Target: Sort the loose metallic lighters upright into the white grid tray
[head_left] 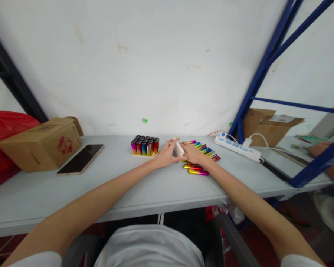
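Note:
My left hand [167,154] is closed around a small white block-like tray [178,150], thumb below and fingers above, with the tray tilted up on its edge. My right hand [193,152] is at the tray's right side, its fingers bent down and partly hidden, so what they grip does not show. Beside and under it lie several shiny, rainbow-coloured, lighter-like tubes [208,151], with a yellow and magenta tube [198,172] nearest the front. Left of my hands stands a block of upright lighter-like tubes [145,146] with black tops, on a white base.
A phone [81,159] and a cardboard box [43,144] lie to the left, by a red bag [5,137]. At right are a white power strip [238,148] with cables, a blue rack post [256,74] and an open carton [267,126]. Another person's arm [331,159] shows far right.

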The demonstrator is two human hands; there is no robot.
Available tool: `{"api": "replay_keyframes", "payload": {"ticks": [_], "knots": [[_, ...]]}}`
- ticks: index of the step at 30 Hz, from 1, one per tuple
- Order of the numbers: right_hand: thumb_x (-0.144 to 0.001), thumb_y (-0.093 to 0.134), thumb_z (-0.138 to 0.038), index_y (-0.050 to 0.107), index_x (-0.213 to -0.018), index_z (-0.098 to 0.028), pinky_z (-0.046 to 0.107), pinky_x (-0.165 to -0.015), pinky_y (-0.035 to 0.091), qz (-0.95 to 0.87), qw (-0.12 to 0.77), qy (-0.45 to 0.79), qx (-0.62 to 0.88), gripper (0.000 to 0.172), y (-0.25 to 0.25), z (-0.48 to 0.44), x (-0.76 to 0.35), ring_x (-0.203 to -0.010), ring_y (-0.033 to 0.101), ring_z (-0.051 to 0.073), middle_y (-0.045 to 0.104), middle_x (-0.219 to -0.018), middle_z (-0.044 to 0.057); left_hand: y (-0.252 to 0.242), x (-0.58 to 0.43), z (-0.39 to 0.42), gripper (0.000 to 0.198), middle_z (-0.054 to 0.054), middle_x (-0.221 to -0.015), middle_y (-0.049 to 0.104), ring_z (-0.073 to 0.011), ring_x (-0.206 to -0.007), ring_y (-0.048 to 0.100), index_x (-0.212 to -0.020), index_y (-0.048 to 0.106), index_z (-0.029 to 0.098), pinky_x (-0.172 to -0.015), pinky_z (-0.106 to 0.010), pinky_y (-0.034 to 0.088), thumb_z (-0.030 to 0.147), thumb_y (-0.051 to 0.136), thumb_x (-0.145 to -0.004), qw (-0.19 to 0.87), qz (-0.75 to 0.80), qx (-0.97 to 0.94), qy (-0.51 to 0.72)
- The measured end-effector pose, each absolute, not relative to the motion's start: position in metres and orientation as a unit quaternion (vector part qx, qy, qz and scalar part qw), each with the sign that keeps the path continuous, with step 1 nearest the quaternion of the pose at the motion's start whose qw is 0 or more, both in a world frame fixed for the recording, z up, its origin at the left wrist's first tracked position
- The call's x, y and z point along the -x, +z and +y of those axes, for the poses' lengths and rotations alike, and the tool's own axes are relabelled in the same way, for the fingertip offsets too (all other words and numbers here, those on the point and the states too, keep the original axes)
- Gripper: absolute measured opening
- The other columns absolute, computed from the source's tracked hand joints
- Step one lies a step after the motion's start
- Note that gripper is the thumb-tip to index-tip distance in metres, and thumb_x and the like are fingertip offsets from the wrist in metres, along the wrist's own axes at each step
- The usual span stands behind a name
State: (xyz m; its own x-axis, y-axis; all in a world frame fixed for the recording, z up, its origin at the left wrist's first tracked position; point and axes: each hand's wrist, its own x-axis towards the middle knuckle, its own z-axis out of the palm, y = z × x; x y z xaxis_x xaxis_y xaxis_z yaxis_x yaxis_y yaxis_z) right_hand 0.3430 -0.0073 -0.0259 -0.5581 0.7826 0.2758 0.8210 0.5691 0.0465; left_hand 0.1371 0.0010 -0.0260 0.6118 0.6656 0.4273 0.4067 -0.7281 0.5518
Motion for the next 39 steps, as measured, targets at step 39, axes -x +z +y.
{"api": "replay_keyframes", "payload": {"ticks": [39], "knots": [[-0.104, 0.044, -0.018, 0.069, -0.126, -0.015, 0.040, -0.105, 0.043, -0.889, 0.086, -0.096, 0.440, 0.033, -0.020, 0.004, -0.354, -0.115, 0.061, 0.024, 0.066, -0.136, 0.014, -0.020, -0.136, -0.006, 0.083, -0.015, -0.151, 0.033, -0.0348, -0.143, 0.044, -0.149, 0.039, 0.026, -0.122, -0.049, 0.034, 0.048, 0.075, -0.078, 0.150, 0.325, -0.858, 0.369]]}}
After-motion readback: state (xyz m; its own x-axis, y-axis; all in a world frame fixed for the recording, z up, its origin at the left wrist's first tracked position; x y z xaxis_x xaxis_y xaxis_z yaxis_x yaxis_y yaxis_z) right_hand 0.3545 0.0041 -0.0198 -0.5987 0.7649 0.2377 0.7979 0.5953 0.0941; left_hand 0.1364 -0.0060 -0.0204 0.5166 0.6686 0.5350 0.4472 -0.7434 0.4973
